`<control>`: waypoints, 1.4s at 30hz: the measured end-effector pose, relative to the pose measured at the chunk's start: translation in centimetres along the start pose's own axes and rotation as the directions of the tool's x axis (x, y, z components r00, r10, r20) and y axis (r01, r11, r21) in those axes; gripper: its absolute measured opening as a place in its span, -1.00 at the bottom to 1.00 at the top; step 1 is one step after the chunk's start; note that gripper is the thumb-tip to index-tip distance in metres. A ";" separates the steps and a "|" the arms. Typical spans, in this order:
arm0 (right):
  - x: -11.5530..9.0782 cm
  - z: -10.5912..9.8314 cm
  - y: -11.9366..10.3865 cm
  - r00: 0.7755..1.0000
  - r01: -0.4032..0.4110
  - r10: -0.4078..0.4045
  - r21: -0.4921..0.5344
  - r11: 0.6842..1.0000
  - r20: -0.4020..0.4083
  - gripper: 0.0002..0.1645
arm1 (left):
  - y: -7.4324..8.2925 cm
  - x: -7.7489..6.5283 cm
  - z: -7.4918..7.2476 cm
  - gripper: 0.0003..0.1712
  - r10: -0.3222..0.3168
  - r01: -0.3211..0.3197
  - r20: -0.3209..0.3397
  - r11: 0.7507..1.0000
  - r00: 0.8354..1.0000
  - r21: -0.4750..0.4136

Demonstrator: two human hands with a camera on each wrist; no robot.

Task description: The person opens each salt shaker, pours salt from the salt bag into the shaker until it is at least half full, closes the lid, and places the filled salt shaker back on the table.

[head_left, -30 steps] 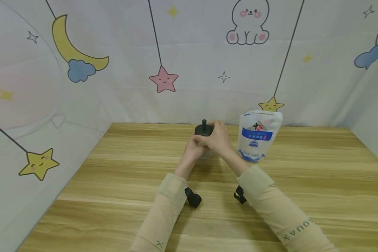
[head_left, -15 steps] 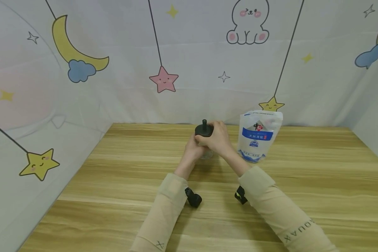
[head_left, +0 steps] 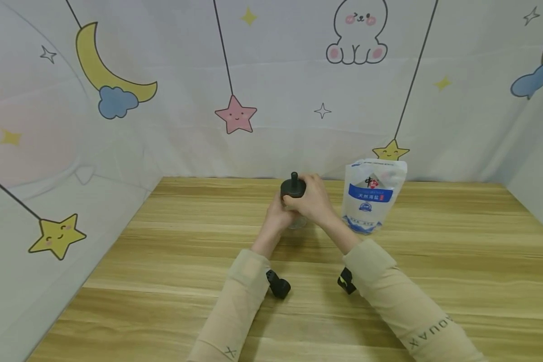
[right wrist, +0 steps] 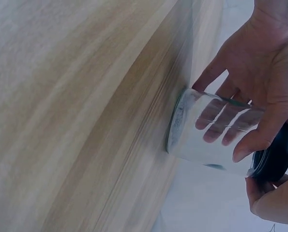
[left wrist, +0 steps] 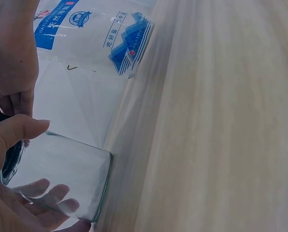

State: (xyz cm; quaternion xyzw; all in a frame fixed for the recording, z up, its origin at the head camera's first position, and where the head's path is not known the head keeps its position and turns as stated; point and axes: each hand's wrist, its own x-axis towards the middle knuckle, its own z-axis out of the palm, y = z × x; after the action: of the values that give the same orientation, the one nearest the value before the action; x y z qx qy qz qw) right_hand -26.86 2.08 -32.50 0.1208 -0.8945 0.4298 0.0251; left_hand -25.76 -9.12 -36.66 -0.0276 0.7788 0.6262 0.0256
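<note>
A clear glass jar (right wrist: 187, 125) stands upright at the far middle of the table, with a black lid (head_left: 293, 188) on top that has a short upright stem. My left hand (head_left: 278, 216) holds the glass body from the left, fingers spread round it and thumb on the near side. At the top, my right hand (head_left: 314, 201) grips the lid's edge, thumb in front and fingers behind. Through the glass in the left wrist view, several left fingers (left wrist: 56, 193) show, and no contents can be seen.
A white and blue pouch of sea salt (head_left: 368, 196) stands upright just right of the jar. Behind the wooden table (head_left: 185, 281) hangs a patterned cloth (head_left: 276, 60). Black wrist cameras (head_left: 278, 284) sit under both sleeves.
My right thumb has shifted slightly to the right along the lid's edge. The jar, left hand and pouch have stayed in place.
</note>
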 end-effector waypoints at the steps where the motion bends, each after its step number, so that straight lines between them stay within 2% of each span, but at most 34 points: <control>1: 0.0 0.0 0.0 1.000 0.000 0.000 0.001 1.000 0.001 -0.13 | 0.0 0.0 0.0 -0.20 0.003 -0.003 0.002 1.000 1.000 -0.001; 6: -0.1 0.1 -0.3 1.000 -0.018 0.018 -0.005 1.000 0.004 -0.05 | -0.1 -0.1 -0.1 -0.23 0.030 -0.030 0.004 1.000 1.000 -0.010; 11: -0.4 0.1 -0.4 0.997 -0.068 0.068 -0.003 0.998 -0.028 0.12 | -0.1 -0.4 0.0 -0.38 0.061 -0.061 -0.012 0.998 0.998 -0.008; 19: -0.5 0.3 -0.2 0.995 -0.066 0.065 -0.004 0.998 -0.073 0.00 | -0.3 -0.1 0.0 -0.34 0.067 -0.067 -0.005 0.997 0.998 -0.025; 30: -0.5 0.3 -0.1 0.997 -0.040 0.040 0.011 0.999 -0.062 -0.04 | -0.1 -0.2 0.0 -0.30 0.065 -0.065 -0.007 0.997 0.998 -0.031; 42: -0.4 0.2 -0.1 0.999 -0.033 0.034 0.023 0.999 -0.041 -0.07 | 0.0 -0.4 -0.1 -0.26 0.029 -0.029 0.010 0.999 1.000 -0.029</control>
State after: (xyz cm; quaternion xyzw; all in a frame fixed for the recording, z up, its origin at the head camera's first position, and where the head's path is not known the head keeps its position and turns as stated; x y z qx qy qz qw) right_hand -26.45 1.92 -32.59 0.0970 -0.8908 0.4425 0.0349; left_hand -25.33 -9.22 -36.58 -0.0136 0.7700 0.6376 0.0200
